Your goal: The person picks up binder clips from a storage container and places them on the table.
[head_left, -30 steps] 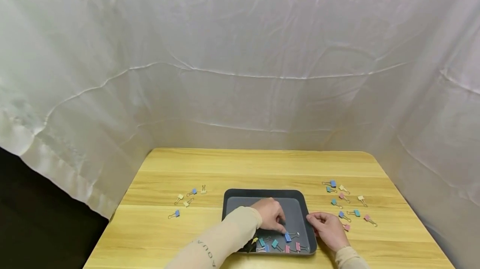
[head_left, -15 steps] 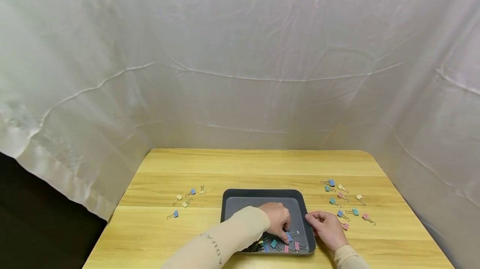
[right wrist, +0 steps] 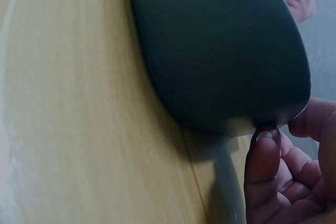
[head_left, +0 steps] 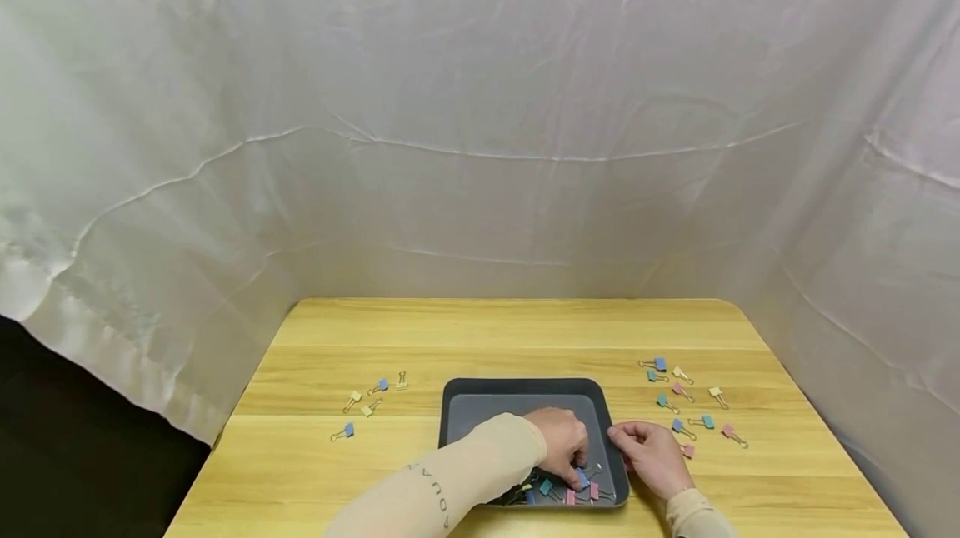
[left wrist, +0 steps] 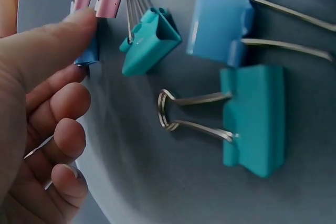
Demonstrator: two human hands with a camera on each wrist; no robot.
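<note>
My left hand (head_left: 562, 442) reaches into a dark grey tray (head_left: 517, 386) near the table's front edge. Its thumb and forefinger pinch a small blue binder clip (left wrist: 88, 53), partly hidden behind the thumb in the left wrist view. Around it in the tray lie pink clips (head_left: 595, 490), a teal clip (head_left: 546, 486) and others half covered by the left sleeve. The left wrist view shows a larger teal clip (left wrist: 254, 119) and a blue one (left wrist: 219, 17) close up. With thumb and forefinger, my right hand (head_left: 652, 456) grips the tray's right rim.
On the wooden table (head_left: 480, 338), several yellow and blue clips (head_left: 382, 386) lie left of the tray. To its right are several blue, teal, yellow and pink clips (head_left: 702, 421), close to the right hand. White cloth (head_left: 480, 146) hangs around the table.
My left hand has shifted right and slightly toward the front inside the tray, and its fingers have come round the blue clip, which has moved a little. The right hand stays on the rim.
</note>
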